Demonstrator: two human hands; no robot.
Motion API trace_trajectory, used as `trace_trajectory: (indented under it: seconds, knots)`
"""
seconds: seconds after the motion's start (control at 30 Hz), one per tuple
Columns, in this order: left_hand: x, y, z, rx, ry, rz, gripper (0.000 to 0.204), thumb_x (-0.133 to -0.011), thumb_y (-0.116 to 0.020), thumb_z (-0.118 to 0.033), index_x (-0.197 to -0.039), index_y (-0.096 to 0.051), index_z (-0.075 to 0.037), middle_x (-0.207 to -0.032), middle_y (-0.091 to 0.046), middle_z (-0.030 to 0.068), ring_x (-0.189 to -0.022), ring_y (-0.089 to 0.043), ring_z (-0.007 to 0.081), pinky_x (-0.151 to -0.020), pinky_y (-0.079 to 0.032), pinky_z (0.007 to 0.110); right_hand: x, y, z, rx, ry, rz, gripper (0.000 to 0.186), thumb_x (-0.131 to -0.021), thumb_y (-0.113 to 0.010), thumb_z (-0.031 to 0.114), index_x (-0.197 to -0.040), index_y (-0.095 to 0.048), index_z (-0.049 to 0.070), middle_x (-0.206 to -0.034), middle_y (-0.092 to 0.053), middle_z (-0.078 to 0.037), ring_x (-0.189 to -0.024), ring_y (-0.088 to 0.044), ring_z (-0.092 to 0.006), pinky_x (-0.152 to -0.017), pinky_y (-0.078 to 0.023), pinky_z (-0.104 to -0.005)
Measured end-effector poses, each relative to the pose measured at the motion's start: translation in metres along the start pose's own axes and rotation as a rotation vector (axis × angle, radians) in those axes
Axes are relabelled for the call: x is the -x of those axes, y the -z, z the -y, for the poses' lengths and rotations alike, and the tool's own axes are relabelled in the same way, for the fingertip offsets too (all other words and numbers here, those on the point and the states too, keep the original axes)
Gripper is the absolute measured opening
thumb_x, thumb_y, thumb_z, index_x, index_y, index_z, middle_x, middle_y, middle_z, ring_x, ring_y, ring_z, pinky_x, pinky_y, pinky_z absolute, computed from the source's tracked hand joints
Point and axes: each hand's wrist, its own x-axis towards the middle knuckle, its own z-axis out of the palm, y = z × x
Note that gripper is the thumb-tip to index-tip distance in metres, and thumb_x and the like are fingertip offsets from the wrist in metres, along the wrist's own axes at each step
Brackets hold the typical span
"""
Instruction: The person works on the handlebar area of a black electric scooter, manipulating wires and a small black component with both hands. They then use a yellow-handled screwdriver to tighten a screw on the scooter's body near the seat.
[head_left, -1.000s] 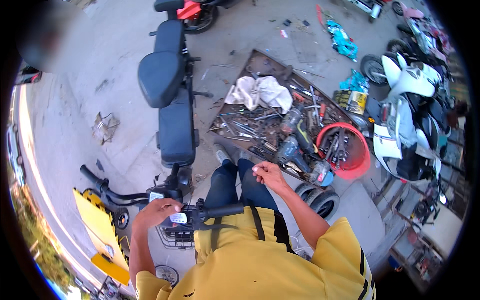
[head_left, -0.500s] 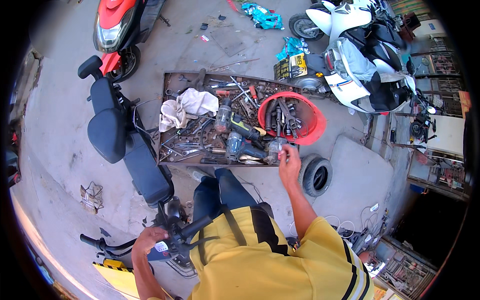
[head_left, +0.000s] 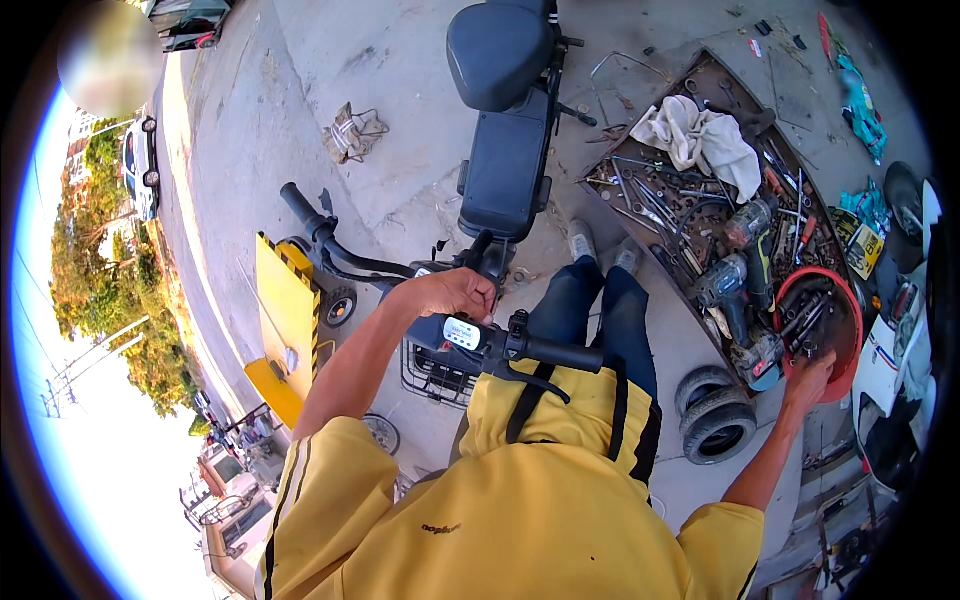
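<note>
My left hand (head_left: pixel 455 295) is closed at the middle of the electric scooter's handlebar (head_left: pixel 370 265), just behind the small white display (head_left: pixel 462 333). Its fingers are curled, and what they hold is hidden. My right arm stretches out to the right, where my right hand (head_left: pixel 810 378) reaches the near edge of a red bucket (head_left: pixel 850 350). Those fingers are bent together over the rim; I cannot make out what is in them. Inside the bucket lie several dark sockets and wrenches (head_left: pixel 803 318). The scooter's black seat (head_left: pixel 500 55) is beyond the handlebar.
A metal tray (head_left: pixel 690 290) full of loose tools lies right of my legs, with a white rag (head_left: pixel 700 140) and cordless power tools (head_left: pixel 725 285) on it. Small tyres (head_left: pixel 718 430) lie nearer me. A yellow board (head_left: pixel 285 320) stands at left; a white scooter (head_left: pixel 885 365) is far right.
The view has swung left. My left hand has gone from beside the display to the handlebar's middle. My right hand, which held a thin tool over the tray's edge, is now at the bucket.
</note>
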Motion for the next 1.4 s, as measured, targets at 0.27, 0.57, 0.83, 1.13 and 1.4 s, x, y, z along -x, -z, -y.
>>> trace_trajectory:
  seconds: [0.27,0.57,0.83,1.13,1.4]
  knots:
    - [-0.001,0.035,0.055,0.219,-0.146,-0.033,0.008,-0.088,-0.076,0.000,-0.090,-0.069,0.001,-0.085,-0.070,0.0021,-0.082,-0.067,0.0111,-0.078,-0.053,0.028,0.102,0.085,0.069,-0.622,-0.069,0.349,0.037,-0.095,-0.074,0.005,-0.127,-0.057,-0.003,-0.115,-0.069,-0.017,-0.100,-0.070,-0.0206,-0.083,-0.057,-0.0327]
    - [-0.013,0.084,0.101,0.334,-0.216,-0.106,0.008,-0.091,-0.076,0.001,-0.093,-0.068,0.002,-0.089,-0.070,0.0046,-0.085,-0.069,0.0141,-0.081,-0.056,0.030,0.174,0.125,0.367,-0.169,0.561,1.286,0.038,-0.091,-0.081,0.030,-0.104,-0.065,-0.003,-0.079,-0.067,-0.011,-0.077,-0.067,-0.0229,-0.071,-0.053,-0.0369]
    - [-0.033,0.143,0.141,0.293,-0.300,-0.124,0.011,-0.092,-0.078,-0.003,-0.097,-0.069,0.000,-0.084,-0.070,0.0022,-0.081,-0.064,0.0108,-0.078,-0.051,0.029,0.193,0.048,0.554,0.387,1.033,1.656,0.074,-0.095,-0.060,0.074,-0.095,-0.066,0.001,-0.080,-0.067,-0.018,-0.083,-0.069,-0.0384,-0.073,-0.052,-0.0494]
    - [-0.087,0.192,0.205,0.401,-0.364,-0.140,0.010,-0.094,-0.076,-0.002,-0.101,-0.070,0.000,-0.082,-0.070,0.0031,-0.078,-0.061,0.0085,-0.072,-0.051,0.028,0.223,-0.061,0.680,0.806,0.778,2.061,0.087,-0.095,-0.047,0.085,-0.088,-0.068,0.001,-0.074,-0.064,-0.016,-0.077,-0.068,-0.0359,-0.072,-0.050,-0.0502]
    - [-0.130,0.217,0.243,0.495,-0.352,-0.074,0.010,-0.097,-0.074,-0.005,-0.098,-0.064,0.000,-0.075,-0.062,0.0046,-0.073,-0.056,0.0095,-0.069,-0.049,0.031,0.234,-0.128,0.713,0.814,0.634,2.212,0.091,-0.097,-0.043,0.083,-0.090,-0.071,-0.003,-0.072,-0.065,-0.019,-0.077,-0.069,-0.0363,-0.073,-0.052,-0.0490]
